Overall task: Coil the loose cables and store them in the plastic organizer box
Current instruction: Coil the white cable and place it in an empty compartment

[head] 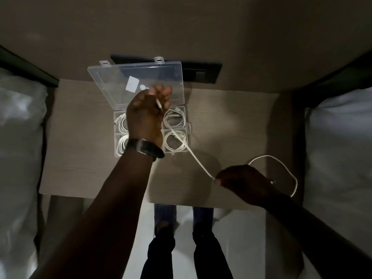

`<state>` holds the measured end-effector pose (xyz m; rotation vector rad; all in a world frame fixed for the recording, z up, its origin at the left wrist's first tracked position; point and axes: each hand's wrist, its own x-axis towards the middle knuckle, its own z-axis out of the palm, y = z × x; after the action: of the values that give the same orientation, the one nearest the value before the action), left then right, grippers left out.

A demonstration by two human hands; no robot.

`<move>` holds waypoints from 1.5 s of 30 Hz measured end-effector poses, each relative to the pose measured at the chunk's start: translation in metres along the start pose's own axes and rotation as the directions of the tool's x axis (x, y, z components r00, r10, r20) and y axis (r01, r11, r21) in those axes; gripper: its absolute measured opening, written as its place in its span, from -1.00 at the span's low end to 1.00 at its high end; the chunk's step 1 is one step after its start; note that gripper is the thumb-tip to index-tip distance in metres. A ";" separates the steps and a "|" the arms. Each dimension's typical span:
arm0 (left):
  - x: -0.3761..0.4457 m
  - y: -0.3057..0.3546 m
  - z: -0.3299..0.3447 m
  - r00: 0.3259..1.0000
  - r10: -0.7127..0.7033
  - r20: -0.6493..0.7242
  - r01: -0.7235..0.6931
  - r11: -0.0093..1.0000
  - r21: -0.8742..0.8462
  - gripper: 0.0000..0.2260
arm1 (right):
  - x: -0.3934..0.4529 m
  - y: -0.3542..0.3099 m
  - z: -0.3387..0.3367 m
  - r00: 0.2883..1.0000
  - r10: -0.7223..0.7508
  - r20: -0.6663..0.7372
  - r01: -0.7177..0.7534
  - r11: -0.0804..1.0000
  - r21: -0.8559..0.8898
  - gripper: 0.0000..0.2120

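A clear plastic organizer box (188, 128) stands on the small wooden table (80, 158), its lid (120, 81) tilted open at the back. Coiled white cables (175, 118) lie in several compartments. My left hand (147, 115), a dark watch on its wrist, hovers over the box and pinches one plug end of a loose white cable (198, 161). That cable runs down-right to my right hand (243, 183), which grips it near the table's front. The remaining length loops on the table to the right. The box's middle is hidden behind my left hand.
White bedding (18, 137) flanks the table on the left, and more bedding (340, 150) on the right. A dark wall panel (201, 73) sits behind the box. My legs and blue slippers (164, 214) show below the table's front edge.
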<state>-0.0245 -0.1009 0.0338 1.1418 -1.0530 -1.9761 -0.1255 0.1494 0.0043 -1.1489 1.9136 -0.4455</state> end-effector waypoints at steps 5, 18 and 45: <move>-0.018 -0.031 -0.023 0.866 -0.061 0.497 -0.411 0.479 0.775 -0.80 | 0.005 -0.016 -0.069 0.973 -0.096 -0.212 0.171 0.913 0.371 -0.89; -0.047 -0.004 0.023 0.946 -0.285 0.156 0.325 0.832 -0.450 -0.77 | 0.033 -0.040 -0.004 0.982 -0.164 -0.090 0.160 0.986 -0.051 -0.67; -0.086 -0.033 -0.006 0.870 -0.305 0.387 0.041 0.826 0.562 -0.68 | 0.035 -0.070 -0.059 0.914 -0.334 -0.230 0.354 0.934 0.047 -0.84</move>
<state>0.0148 -0.0170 0.0377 1.0871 -1.9172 -2.2360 -0.1422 0.0770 0.0676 -1.4336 1.8536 -0.8732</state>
